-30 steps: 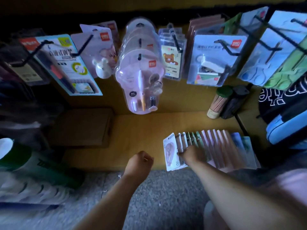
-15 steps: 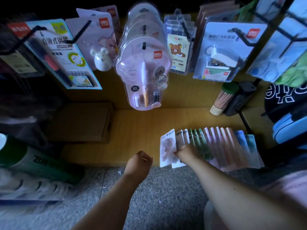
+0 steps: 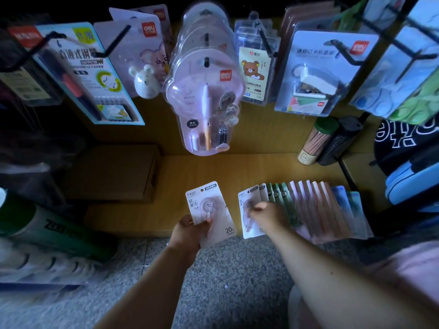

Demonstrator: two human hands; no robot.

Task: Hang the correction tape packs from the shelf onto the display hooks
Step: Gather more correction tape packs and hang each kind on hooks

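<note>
The left hand (image 3: 187, 231) has its grip closed around the bottom corner of one white tape pack (image 3: 210, 210) and holds it up just above the front edge of the wooden shelf (image 3: 133, 217). The right hand (image 3: 269, 216) is blurry and rests on the next pack (image 3: 249, 212) in a fanned row of packs (image 3: 313, 210) lying on the shelf; I cannot tell if its grip is closed. Black hooks (image 3: 342, 47) with other goods hang above.

bare forearms (image 3: 152, 276), pale pink garment (image 3: 408, 264) at the right.
</note>
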